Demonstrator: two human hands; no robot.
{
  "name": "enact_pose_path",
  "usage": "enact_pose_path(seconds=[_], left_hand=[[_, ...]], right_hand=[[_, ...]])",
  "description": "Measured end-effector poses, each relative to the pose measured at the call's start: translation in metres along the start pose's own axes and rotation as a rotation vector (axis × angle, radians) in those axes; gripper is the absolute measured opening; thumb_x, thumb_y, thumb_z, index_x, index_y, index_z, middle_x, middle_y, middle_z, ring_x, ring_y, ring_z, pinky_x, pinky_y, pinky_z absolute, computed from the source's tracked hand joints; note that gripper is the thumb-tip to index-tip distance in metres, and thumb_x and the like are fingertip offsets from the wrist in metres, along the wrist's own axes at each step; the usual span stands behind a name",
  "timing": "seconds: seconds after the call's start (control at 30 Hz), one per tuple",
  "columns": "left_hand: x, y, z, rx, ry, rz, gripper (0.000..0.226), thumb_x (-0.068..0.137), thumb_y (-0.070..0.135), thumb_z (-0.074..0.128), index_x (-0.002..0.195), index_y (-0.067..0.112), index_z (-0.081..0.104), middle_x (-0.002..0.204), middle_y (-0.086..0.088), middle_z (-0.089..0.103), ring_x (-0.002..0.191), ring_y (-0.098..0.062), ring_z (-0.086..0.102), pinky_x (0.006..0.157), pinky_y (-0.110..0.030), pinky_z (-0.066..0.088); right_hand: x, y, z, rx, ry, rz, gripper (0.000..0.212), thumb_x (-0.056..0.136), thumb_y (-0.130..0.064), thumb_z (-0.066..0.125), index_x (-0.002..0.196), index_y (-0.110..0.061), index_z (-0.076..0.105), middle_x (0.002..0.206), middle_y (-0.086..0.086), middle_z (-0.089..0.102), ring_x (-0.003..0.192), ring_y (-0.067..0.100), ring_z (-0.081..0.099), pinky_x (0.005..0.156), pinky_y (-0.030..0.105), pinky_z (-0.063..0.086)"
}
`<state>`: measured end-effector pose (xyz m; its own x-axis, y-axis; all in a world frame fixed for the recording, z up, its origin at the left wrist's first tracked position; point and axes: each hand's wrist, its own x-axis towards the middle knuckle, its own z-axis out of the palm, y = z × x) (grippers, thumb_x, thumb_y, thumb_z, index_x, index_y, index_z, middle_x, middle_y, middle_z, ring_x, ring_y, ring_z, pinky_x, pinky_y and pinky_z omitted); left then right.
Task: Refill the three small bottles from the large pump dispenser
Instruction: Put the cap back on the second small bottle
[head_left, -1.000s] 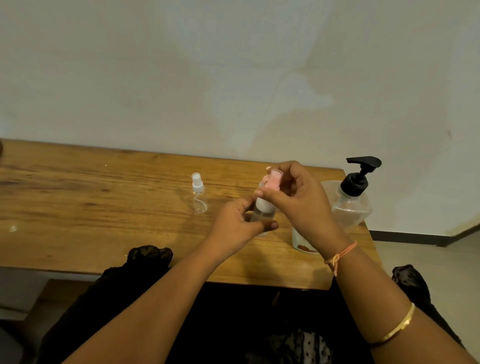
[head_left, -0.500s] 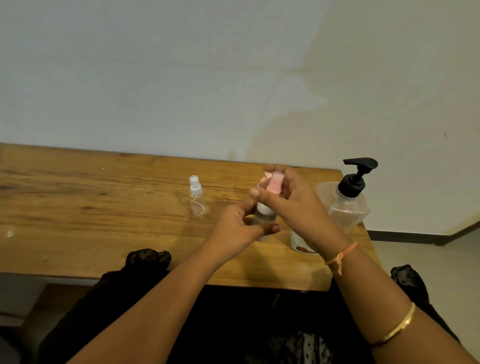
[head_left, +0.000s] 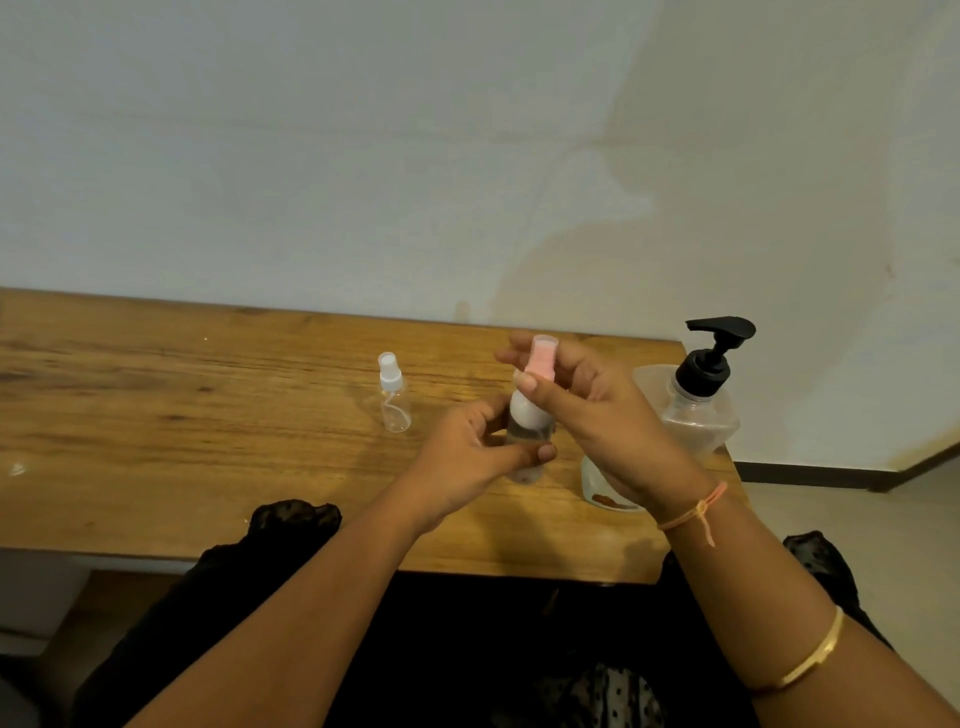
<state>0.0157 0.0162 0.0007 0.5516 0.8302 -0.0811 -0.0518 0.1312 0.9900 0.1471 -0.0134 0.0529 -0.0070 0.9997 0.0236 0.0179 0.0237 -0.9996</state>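
left hand (head_left: 467, 460) grasps small bottle (head_left: 523, 434) body, over table (head_left: 156, 415) front-right | right hand (head_left: 602, 415) pinches its pink cap (head_left: 540, 358) | pump dispenser (head_left: 701, 410) at right edge | 1 spray bottle (head_left: 395, 402) upright, mid-table

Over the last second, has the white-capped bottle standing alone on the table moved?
No. The white-capped bottle keeps the same gap to the left of the pump dispenser and the same distance from the back edge of the table.

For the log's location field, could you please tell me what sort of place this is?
Probably a plain room in a home or small workspace: a wooden table stands against a stained painted wall, a dark skirting board runs along a pale floor, and a pump dispenser sits on the table.
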Motion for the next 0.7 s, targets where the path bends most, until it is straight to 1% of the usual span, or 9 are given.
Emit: enact_pose_path(seconds=[0.1,0.2,0.27,0.33,0.4,0.47,0.53,0.6,0.7], left_hand=[[0.000,-0.001,0.000,0.009,-0.029,-0.021,0.025,0.074,0.003,0.072,0.092,0.018,0.067,0.087,0.002,0.071,0.083,-0.012,0.066,0.072,-0.029,0.056],[0.002,-0.005,0.005,0.109,0.099,0.009,0.024,0.074,0.003,0.075,0.091,0.017,0.066,0.089,-0.005,0.070,0.082,-0.017,0.065,0.073,-0.033,0.055],[0.002,-0.007,0.008,0.183,0.160,0.039,0.022,0.074,0.008,0.075,0.089,0.020,0.065,0.086,-0.001,0.069,0.081,-0.017,0.065,0.074,-0.035,0.055],[0.002,-0.006,0.007,0.199,0.163,0.038,0.022,0.075,0.009,0.074,0.092,0.021,0.065,0.087,0.001,0.070,0.082,-0.015,0.066,0.074,-0.032,0.055],[0.000,-0.001,0.002,0.083,0.091,-0.016,0.023,0.076,0.005,0.072,0.093,0.019,0.065,0.088,0.001,0.069,0.082,-0.014,0.066,0.069,-0.027,0.056],[-0.002,0.004,-0.003,-0.074,-0.024,-0.075,0.023,0.074,0.005,0.070,0.094,0.016,0.066,0.087,0.000,0.070,0.081,-0.014,0.066,0.068,-0.026,0.056],[-0.003,0.006,-0.006,-0.142,-0.101,-0.109,0.028,0.069,0.010,0.070,0.097,0.014,0.066,0.088,-0.002,0.071,0.084,-0.016,0.067,0.071,-0.028,0.056],[-0.002,0.006,-0.004,-0.106,-0.070,-0.108,0.027,0.072,0.007,0.070,0.098,0.013,0.066,0.089,-0.004,0.071,0.085,-0.017,0.067,0.072,-0.028,0.057],[0.000,0.000,0.005,0.026,0.086,-0.049,0.020,0.078,0.002,0.070,0.095,0.009,0.065,0.086,-0.006,0.068,0.080,-0.016,0.063,0.069,-0.028,0.054]], right_hand=[[0.000,0.000,-0.002,0.006,-0.001,0.022,0.016,0.090,-0.005,0.054,0.103,-0.012,0.062,0.097,0.003,0.070,0.093,0.007,0.065,0.076,0.016,0.050],[0.006,0.009,0.006,-0.085,0.165,0.073,0.012,0.088,-0.007,0.059,0.090,-0.018,0.063,0.093,0.005,0.071,0.090,0.011,0.066,0.082,0.025,0.052],[0.010,0.014,0.014,-0.170,0.268,0.082,0.013,0.086,-0.011,0.062,0.084,-0.025,0.062,0.095,0.007,0.071,0.095,0.018,0.066,0.088,0.036,0.053],[0.010,0.015,0.018,-0.181,0.293,0.074,0.013,0.086,-0.013,0.063,0.086,-0.026,0.062,0.098,0.009,0.071,0.097,0.020,0.066,0.090,0.039,0.052],[0.009,0.013,0.013,-0.129,0.205,0.079,0.012,0.086,-0.013,0.062,0.096,-0.020,0.064,0.102,0.010,0.070,0.100,0.020,0.065,0.091,0.034,0.052],[0.007,0.010,0.004,0.004,0.046,0.104,0.022,0.088,-0.013,0.059,0.110,-0.013,0.062,0.109,0.010,0.069,0.105,0.018,0.064,0.088,0.028,0.053],[0.005,0.009,0.000,0.079,-0.041,0.109,0.023,0.090,-0.011,0.055,0.112,-0.009,0.061,0.109,0.009,0.069,0.101,0.015,0.064,0.080,0.023,0.054],[0.006,0.010,0.001,0.062,0.001,0.115,0.016,0.090,-0.009,0.055,0.103,-0.010,0.064,0.104,0.010,0.070,0.095,0.015,0.065,0.074,0.020,0.053],[0.008,0.012,0.006,-0.025,0.123,0.122,0.012,0.090,-0.010,0.057,0.087,-0.016,0.067,0.100,0.012,0.070,0.089,0.014,0.064,0.067,0.015,0.052]])
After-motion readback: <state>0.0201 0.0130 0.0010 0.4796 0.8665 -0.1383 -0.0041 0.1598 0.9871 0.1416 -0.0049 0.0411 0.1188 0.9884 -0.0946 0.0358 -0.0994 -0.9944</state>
